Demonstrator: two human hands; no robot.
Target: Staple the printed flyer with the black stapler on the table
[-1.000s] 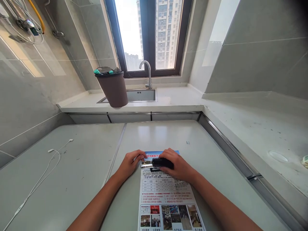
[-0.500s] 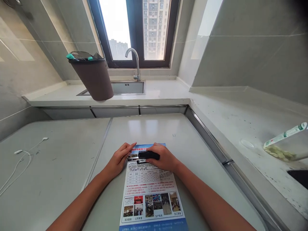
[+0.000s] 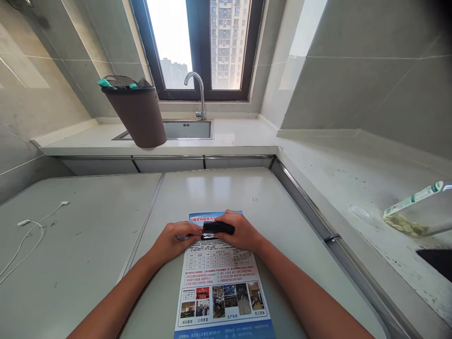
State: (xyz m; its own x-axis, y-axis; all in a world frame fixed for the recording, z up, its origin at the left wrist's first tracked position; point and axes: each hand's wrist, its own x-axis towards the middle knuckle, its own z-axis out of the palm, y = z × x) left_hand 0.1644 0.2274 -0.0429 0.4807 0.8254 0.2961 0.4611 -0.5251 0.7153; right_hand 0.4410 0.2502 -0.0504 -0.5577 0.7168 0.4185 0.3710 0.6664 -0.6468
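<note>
A small stapler with a black body (image 3: pixel 218 228) and a bright metal part lies over the upper half of a printed leaflet (image 3: pixel 223 278). My right hand (image 3: pixel 242 230) is wrapped round the black body from the right. On the other side, my left hand (image 3: pixel 176 241) pinches the stapler's metal end between thumb and fingers, hiding most of it. The leaflet lies flat on the table, with a blue heading at its top and photographs lower down.
A tiny staple-like piece (image 3: pixel 254 199) lies on the white table (image 3: pixel 286 235). White cables (image 3: pixel 35 223) are at left. Behind, a brown bin (image 3: pixel 137 115) stands by the sink (image 3: pixel 189 129). On the right counter lies a clear container (image 3: pixel 411 221) with pale green contents.
My left hand has moved from the leaflet's upper left edge, down and onto the stapler's metal end, covering it. My right hand keeps its hold.
</note>
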